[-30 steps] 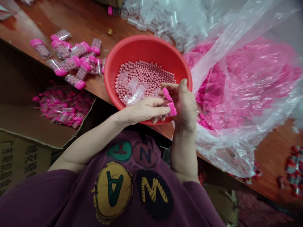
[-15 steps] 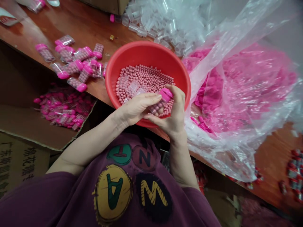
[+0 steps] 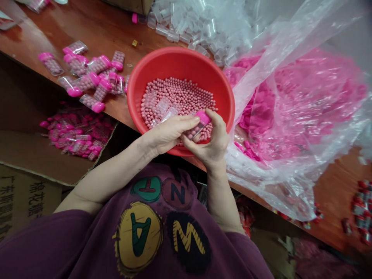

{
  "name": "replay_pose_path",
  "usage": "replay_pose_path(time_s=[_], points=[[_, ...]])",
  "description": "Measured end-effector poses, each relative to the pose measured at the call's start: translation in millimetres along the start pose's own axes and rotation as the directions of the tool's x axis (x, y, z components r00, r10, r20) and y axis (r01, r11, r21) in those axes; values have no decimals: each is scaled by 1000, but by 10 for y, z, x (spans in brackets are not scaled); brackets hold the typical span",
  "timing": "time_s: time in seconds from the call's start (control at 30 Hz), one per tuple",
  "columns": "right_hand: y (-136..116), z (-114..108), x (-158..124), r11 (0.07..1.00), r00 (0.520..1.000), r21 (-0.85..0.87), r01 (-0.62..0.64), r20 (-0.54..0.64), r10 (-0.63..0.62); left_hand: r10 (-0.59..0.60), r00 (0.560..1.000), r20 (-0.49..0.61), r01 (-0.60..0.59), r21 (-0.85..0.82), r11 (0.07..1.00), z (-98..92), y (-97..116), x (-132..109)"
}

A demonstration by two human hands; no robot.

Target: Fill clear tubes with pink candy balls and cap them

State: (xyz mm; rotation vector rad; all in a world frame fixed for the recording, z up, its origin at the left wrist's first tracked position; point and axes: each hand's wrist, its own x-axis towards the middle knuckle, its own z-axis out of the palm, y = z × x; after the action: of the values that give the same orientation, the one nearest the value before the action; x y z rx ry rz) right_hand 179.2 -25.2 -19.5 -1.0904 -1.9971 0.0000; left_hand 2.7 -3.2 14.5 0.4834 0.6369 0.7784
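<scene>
Between my two hands, over the near side of a red bowl [image 3: 180, 60], is a small clear bottle [image 3: 194, 131] of pink beads with a pink cap [image 3: 202, 117] on its top. My left hand [image 3: 171, 133] grips it from the left, thumb against the cap's edge. From the right, my right hand [image 3: 213, 137] curls round it, with the index finger by the cap and the thumb below. Pink beads [image 3: 180, 93] cover the bowl's bottom, and several clear empty bottles [image 3: 164, 106] lie on them.
Filled pink-capped bottles [image 3: 93, 79] lie on the wooden table left of the bowl. Below them a cardboard box [image 3: 37, 145] holds many more. Clear empty containers [image 3: 174, 33] are heaped behind the bowl. A plastic bag [image 3: 293, 182] of pink caps [image 3: 258, 116] stands at the right.
The pink cap, tilted with a gap showing before, now sits flush on the bottle. My right index finger has shifted slightly down beside it. The view has moved a little.
</scene>
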Motion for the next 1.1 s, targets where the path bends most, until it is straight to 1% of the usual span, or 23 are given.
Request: replay_pose_path(time_s=[0.1, 0.17, 0.27, 0.3, 0.33, 0.37, 0.4, 0.43, 0.47, 0.5, 0.57, 0.6, 0.63, 0.67, 0.7, 0.73, 0.8, 0.83, 0.87, 0.9, 0.97, 1.03, 1.1], points=[[-27, 6, -18, 999, 999, -26, 21, -37, -22, 74, 997, 18, -75, 50, 996, -14, -54, 14], [-23, 9, -9, 1000, 1000, -6, 21, -11, -21, 130, 991, 14, -131, 104, 986, 4, -68, 3], [32, 1, 58, 991, 981, 124, -55, 191, 31, 221, 974, -42, -204, 253, 946, 1, 30, -87], [64, -6, 92, 979, 961, 174, -104, 272, 53, 298, 950, -92, -251, 342, 906, -42, 103, -146], [102, -14, 128, 964, 938, 212, -159, 338, 80, 406, 902, -149, -304, 450, 840, -123, 194, -219], [145, -22, 166, 949, 917, 230, -216, 380, 116, 537, 820, -198, -347, 574, 742, -249, 298, -305], [188, -29, 205, 938, 901, 223, -266, 403, 160, 677, 697, -237, -363, 697, 618, -419, 406, -399], [231, -32, 244, 932, 886, 194, -305, 416, 204, 779, 570, -259, -332, 795, 508, -626, 513, -496], [269, -30, 284, 934, 872, 147, -327, 427, 238, 850, 452, -271, -259, 872, 415, -858, 609, -590], [301, -20, 327, 941, 859, 92, -326, 445, 254, 893, 340, -293, -129, 926, 354, -1095, 689, -676], [344, 26, 423, 962, 821, -15, -271, 518, 239, 910, 271, -314, 234, 939, 254, -1501, 785, -798], [356, 62, 476, 971, 796, -69, -228, 561, 226, 949, 150, -279, 356, 910, 211, -1633, 799, -826], [366, 102, 530, 974, 766, -129, -185, 602, 225, 970, 99, -224, 415, 895, 165, -1703, 792, -831], [375, 145, 583, 970, 733, -193, -149, 637, 239, 985, 74, -154, 424, 899, 109, -1707, 769, -812], [386, 185, 632, 960, 692, -253, -118, 672, 263, 992, 97, -83, 388, 921, 39, -1650, 735, -776], [401, 218, 673, 949, 645, -300, -94, 708, 288, 987, 163, -15, 311, 950, -37, -1543, 694, -726], [442, 256, 725, 940, 555, -333, -78, 769, 318, 923, 372, 99, 113, 982, -151, -1238, 612, -607], [469, 258, 732, 942, 536, -321, -97, 781, 321, 879, 457, 139, 23, 986, -168, -1072, 574, -545], [497, 249, 725, 946, 548, -293, -142, 772, 322, 816, 553, 167, -54, 985, -164, -915, 539, -483], [526, 233, 706, 946, 588, -246, -211, 741, 324, 748, 637, 188, -118, 982, -147, -775, 505, -422], [579, 196, 640, 923, 704, -81, -377, 622, 342, 596, 773, 218, -193, 975, -107, -552, 433, -296], [609, 175, 557, 867, 779, 124, -482, 514, 360, 492, 837, 240, -217, 971, -104, -392, 351, -164], [597, 179, 480, 819, 809, 251, -516, 457, 369, 443, 860, 254, -211, 967, -145, -257, 269, -36]])
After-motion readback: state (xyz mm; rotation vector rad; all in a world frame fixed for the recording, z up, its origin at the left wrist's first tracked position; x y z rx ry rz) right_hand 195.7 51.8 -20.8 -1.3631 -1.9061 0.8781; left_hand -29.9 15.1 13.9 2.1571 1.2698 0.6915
